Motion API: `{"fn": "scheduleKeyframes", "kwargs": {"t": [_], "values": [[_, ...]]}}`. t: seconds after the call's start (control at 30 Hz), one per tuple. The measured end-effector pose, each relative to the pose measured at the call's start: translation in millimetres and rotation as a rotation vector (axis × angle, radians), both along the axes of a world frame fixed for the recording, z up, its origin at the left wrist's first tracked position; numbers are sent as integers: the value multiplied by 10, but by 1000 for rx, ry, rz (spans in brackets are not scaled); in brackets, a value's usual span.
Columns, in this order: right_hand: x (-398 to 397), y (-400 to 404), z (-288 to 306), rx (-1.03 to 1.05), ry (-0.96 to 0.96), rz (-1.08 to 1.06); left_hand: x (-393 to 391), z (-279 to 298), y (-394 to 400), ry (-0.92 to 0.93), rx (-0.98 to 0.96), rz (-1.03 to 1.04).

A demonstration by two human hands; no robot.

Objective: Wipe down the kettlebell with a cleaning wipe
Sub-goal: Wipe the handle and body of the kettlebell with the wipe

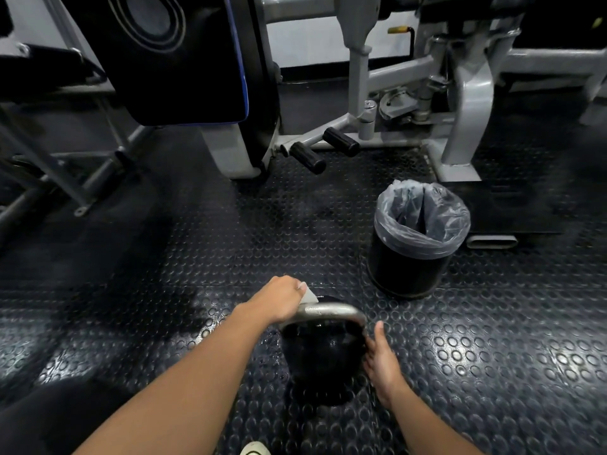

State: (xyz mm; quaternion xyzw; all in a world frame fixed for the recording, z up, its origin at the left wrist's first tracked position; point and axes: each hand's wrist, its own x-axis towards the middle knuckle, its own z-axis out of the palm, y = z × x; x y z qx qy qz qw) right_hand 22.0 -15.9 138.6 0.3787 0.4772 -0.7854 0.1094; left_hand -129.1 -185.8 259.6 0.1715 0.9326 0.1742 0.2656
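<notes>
A black kettlebell (323, 359) with a bare steel handle (331, 311) stands on the rubber floor just in front of me. My left hand (279, 298) is closed over the far left end of the handle, pressing a small white cleaning wipe (308, 295) against it; only a corner of the wipe shows past the fingers. My right hand (382, 359) rests flat against the bell's right side, thumb up near the handle's right end, holding nothing else.
A black waste bin (417, 238) lined with a clear bag stands on the studded rubber floor (197, 264), beyond and right of the kettlebell. Grey gym machine frames (466, 106), black foot pegs (308, 157) and a padded seat (170, 60) fill the back.
</notes>
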Motion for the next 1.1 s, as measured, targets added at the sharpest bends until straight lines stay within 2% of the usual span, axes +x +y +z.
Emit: {"fn": "scheduleKeyframes", "kwargs": {"t": [0.17, 0.53, 0.7, 0.87, 1.1], "values": [[11, -9, -24, 17, 4, 47, 34, 58, 7, 17, 44, -25], [11, -10, -28, 42, 20, 53, 24, 61, 39, 1, -5, -66], [4, 11, -144, 35, 13, 57, -6, -23, -49, -13, -38, -49], [-30, 24, -193, 12, 13, 51, 46, 9, 6, 2, 21, -42], [-57, 55, -425, 62, -15, 78, 76, -17, -75, -21, -5, -36]]}}
